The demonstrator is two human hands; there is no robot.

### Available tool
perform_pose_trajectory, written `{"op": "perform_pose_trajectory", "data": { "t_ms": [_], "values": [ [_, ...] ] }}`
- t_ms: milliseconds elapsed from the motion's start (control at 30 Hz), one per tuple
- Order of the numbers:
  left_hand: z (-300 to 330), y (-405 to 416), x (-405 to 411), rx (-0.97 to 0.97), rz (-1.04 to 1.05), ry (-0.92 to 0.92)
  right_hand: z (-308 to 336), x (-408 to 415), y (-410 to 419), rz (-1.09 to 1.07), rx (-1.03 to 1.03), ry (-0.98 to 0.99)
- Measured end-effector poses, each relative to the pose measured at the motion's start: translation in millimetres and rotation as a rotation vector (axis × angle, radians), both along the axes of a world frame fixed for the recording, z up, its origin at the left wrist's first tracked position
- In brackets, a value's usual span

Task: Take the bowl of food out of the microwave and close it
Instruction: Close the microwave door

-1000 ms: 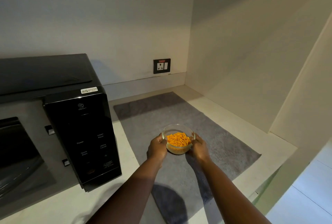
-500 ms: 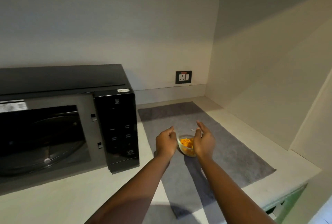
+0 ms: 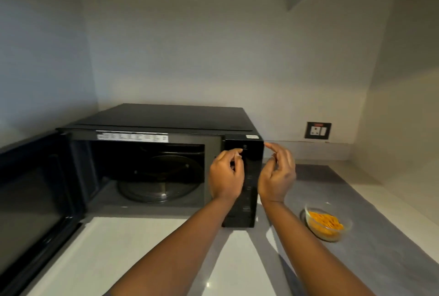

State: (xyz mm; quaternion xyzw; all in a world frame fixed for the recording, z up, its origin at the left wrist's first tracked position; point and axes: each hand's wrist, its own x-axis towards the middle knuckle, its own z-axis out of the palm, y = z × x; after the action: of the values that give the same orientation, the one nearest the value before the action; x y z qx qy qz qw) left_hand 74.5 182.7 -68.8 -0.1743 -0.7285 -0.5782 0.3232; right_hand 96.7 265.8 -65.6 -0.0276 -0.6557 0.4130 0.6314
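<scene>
Your left hand (image 3: 226, 174) and right hand (image 3: 276, 174) hover empty with fingers loosely curled, in front of the microwave (image 3: 166, 153) control panel (image 3: 244, 177). Its door (image 3: 35, 212) stands swung wide to the left, the cavity open. The bowl of food (image 3: 326, 224) sits on the grey mat (image 3: 380, 236) at right, well apart from your hands. A white label (image 3: 131, 137) above the cavity is too small to read. The pale surface (image 3: 118, 248) lies bare before the cavity.
</scene>
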Motion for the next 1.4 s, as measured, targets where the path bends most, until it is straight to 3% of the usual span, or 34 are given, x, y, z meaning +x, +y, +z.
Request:
{"op": "perform_pose_trajectory", "data": {
  "t_ms": [467, 567, 667, 833, 967, 1100, 1400],
  "values": [
    [66, -190, -3, -0.005, 0.459, 0.130, 37, -16, -172, 0.406, 0.065, 0.032],
    [79, -237, 3, -0.145, 0.593, 0.040, 39, -13, -212, 0.513, 0.124, 0.012],
    [95, -284, 11, -0.287, 0.682, -0.160, 38, -7, -250, 0.608, 0.189, 0.007],
    [117, -354, 39, -0.278, 0.761, -0.382, 39, 8, -314, 0.791, 0.344, -0.034],
    [130, -393, 55, -0.411, 0.703, -0.601, 44, 23, -354, 0.945, 0.567, -0.078],
    [142, -411, 71, -0.582, 0.456, -0.779, 45, 38, -381, 1.054, 0.759, -0.133],
    [143, -428, 83, -0.771, 0.304, -0.861, 41, 50, -406, 1.083, 1.010, -0.267]
  ]
}}
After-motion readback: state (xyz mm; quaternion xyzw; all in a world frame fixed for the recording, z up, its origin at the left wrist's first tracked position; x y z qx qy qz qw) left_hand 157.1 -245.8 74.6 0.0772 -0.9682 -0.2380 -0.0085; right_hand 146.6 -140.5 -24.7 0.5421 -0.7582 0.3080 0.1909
